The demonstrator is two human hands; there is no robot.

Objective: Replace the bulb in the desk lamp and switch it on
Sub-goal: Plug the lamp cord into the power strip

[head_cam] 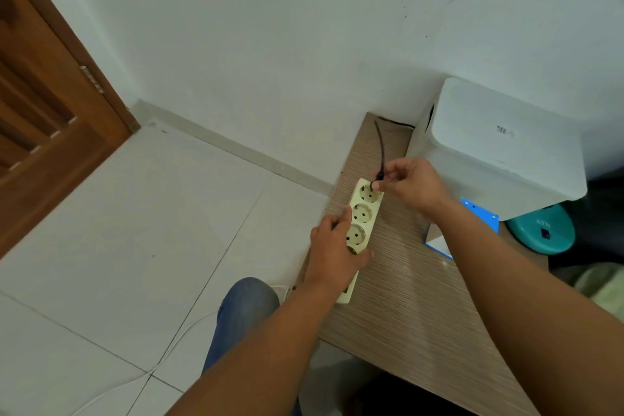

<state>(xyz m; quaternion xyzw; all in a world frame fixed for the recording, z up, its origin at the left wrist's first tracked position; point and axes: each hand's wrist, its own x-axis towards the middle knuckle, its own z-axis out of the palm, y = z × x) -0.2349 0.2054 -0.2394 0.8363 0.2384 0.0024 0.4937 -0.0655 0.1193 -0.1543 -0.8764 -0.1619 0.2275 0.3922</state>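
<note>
A: Where are we on the power side?

B: Cream power strip [361, 223] lies on the desk [415, 297], hard along its left edge, running away from us toward the wall. Three sockets show; a fourth is mostly under our left hand.

A: Hands?

B: Left hand [334, 253] is laid over the near half of the strip, fingers wrapped round its sides, clamped on it. Right hand [410, 187] pinches a small black plug [375, 183] between thumb and fingers, right at the farthest socket. We can't tell if the pins are in or just touching.

A: Cable?

B: Black cord [381, 145] goes from the plug up toward the desk's back corner, then bends right behind the white box [499, 152]. The lamp itself isn't in view; neither is the bulb.

A: Room to move?

B: Tight on the right: the white box sits just beside the right hand. A blue-and-white carton [472, 226] lies under our right forearm, and a teal round thing [543, 230] sits past it. Left of the strip the desk ends at once, with open tiled floor [135, 213] below. A white cable [175, 344] trails across those tiles near our knee [246, 304]. Wooden door [44, 118] stands far left, well apart.
</note>
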